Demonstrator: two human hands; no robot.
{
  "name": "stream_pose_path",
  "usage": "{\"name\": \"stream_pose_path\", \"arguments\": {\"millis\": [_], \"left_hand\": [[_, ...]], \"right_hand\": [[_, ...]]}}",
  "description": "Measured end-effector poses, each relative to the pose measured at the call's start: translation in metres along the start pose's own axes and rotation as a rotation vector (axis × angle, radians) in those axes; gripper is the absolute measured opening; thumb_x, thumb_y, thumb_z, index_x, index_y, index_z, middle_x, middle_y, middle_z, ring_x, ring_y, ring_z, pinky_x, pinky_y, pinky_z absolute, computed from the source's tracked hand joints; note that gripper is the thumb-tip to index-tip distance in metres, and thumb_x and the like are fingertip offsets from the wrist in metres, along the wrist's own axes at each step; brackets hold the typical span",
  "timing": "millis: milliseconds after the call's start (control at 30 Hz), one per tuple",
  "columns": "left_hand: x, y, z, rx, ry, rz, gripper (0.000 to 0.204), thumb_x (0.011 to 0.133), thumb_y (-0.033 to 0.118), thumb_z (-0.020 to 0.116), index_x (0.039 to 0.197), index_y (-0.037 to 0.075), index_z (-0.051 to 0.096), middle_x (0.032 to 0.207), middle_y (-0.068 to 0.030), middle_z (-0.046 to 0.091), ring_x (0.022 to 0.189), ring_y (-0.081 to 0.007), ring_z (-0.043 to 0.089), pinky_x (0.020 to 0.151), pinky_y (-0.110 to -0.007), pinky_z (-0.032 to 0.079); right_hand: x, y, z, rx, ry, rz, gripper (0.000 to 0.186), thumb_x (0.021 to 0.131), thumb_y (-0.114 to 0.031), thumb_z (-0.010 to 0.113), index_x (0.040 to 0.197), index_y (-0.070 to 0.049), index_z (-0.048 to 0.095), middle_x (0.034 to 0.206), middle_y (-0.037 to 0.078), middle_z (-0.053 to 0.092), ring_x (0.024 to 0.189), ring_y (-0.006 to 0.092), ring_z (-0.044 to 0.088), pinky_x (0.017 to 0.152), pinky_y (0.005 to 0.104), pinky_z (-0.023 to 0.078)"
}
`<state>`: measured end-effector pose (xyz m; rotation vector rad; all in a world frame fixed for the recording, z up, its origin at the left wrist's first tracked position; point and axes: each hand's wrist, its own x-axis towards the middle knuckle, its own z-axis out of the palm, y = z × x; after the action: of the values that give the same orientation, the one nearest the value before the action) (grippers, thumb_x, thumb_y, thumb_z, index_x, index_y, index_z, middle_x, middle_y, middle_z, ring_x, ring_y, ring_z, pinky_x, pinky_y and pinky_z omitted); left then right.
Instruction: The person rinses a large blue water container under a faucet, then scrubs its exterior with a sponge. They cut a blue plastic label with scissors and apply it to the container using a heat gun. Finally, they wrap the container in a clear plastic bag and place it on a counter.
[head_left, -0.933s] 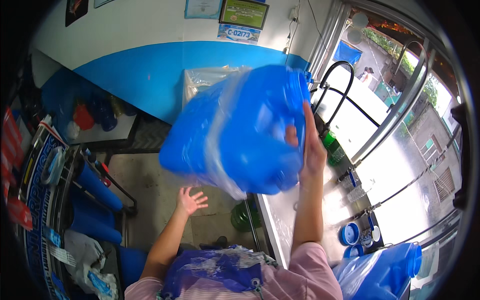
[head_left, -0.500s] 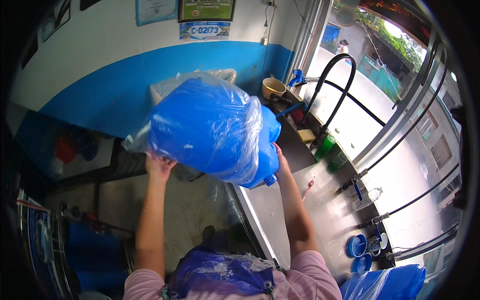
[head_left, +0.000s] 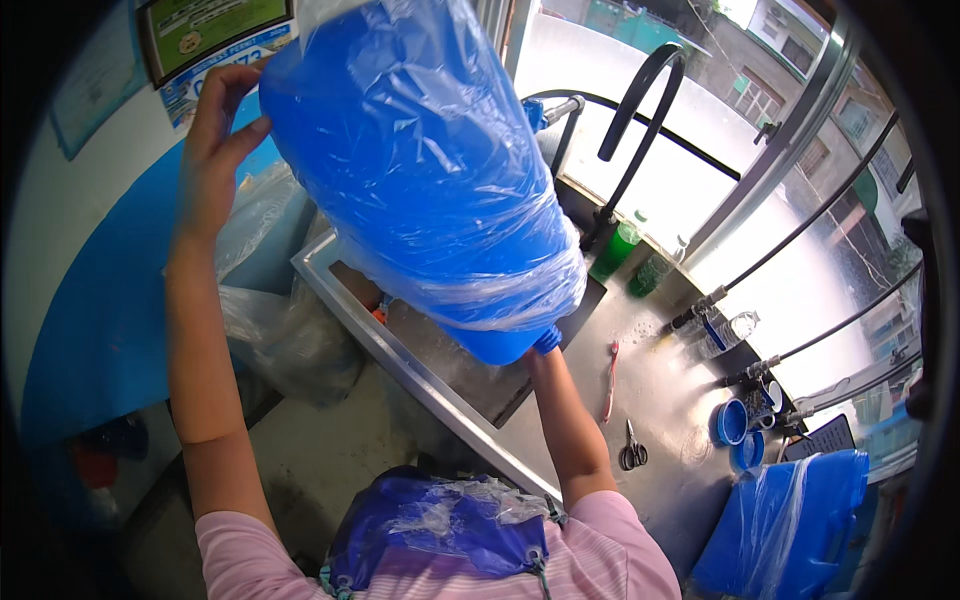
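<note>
I hold a large blue plastic water jug (head_left: 410,170) up in front of me, tilted, with its broad end raised and its small spigot (head_left: 548,340) low. Clear plastic wrap (head_left: 500,295) covers most of it and bunches into a band near the lower end. My left hand (head_left: 228,145) grips the raised end at its left edge, thumb and fingers bent around it. Under the lower end, beside the spigot, is my right hand (head_left: 543,362); the jug hides most of its fingers.
Beneath the jug runs a metal counter (head_left: 570,420) with a raised edge. On it lie a red toothbrush (head_left: 611,380) and scissors (head_left: 632,450). A black curved faucet (head_left: 640,110), green bottle (head_left: 620,245), blue caps (head_left: 731,422) and another wrapped blue jug (head_left: 785,520) stand along the right.
My left hand has risen, lifting the jug's broad end and tipping its spigot end down. The jug is now over the counter. My view has swung right, bringing the scissors into sight.
</note>
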<state>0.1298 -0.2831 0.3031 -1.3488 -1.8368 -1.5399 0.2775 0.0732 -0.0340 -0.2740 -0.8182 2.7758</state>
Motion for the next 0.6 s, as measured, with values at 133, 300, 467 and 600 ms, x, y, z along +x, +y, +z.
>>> {"name": "stream_pose_path", "arguments": {"millis": [133,300,467,600], "left_hand": [[0.038,0.021,0.037,0.147,-0.079,0.270,0.030,0.086,0.019,0.062,0.113,0.007,0.055,0.115,-0.0094,0.060,0.118,-0.0224,0.053,0.103,-0.035,0.038],[0.032,0.048,0.120,0.173,-0.335,0.319,0.033,0.080,0.021,0.065,0.106,0.002,0.058,0.109,-0.0150,0.064,0.106,-0.0306,0.061,0.096,-0.039,0.045],[0.036,0.070,0.151,0.021,-0.465,0.303,0.041,0.078,0.027,0.057,0.110,0.002,0.060,0.116,-0.0159,0.063,0.109,-0.0326,0.060,0.099,-0.043,0.044],[0.036,0.105,0.162,-0.003,-0.413,0.407,0.047,0.076,0.035,0.055,0.111,0.004,0.063,0.119,-0.0152,0.063,0.114,-0.0311,0.059,0.102,-0.046,0.042]], "right_hand": [[-0.001,0.014,0.000,0.182,0.046,-0.145,0.049,0.096,-0.043,0.051,0.127,-0.006,0.051,0.118,0.011,0.061,0.104,0.0247,0.061,0.087,0.0410,0.053],[-0.038,0.065,-0.001,0.321,0.136,-0.261,0.046,0.096,-0.042,0.050,0.123,-0.005,0.053,0.112,0.011,0.062,0.100,0.0242,0.061,0.085,0.0391,0.053],[-0.063,0.050,-0.039,0.031,0.250,-0.390,0.054,0.094,-0.051,0.050,0.129,-0.010,0.049,0.124,0.010,0.057,0.111,0.0258,0.057,0.091,0.0419,0.050],[-0.074,0.034,-0.061,-0.043,0.278,-0.382,0.041,0.092,-0.038,0.055,0.118,-0.006,0.056,0.112,0.012,0.061,0.101,0.0220,0.060,0.082,0.0386,0.050]]}}
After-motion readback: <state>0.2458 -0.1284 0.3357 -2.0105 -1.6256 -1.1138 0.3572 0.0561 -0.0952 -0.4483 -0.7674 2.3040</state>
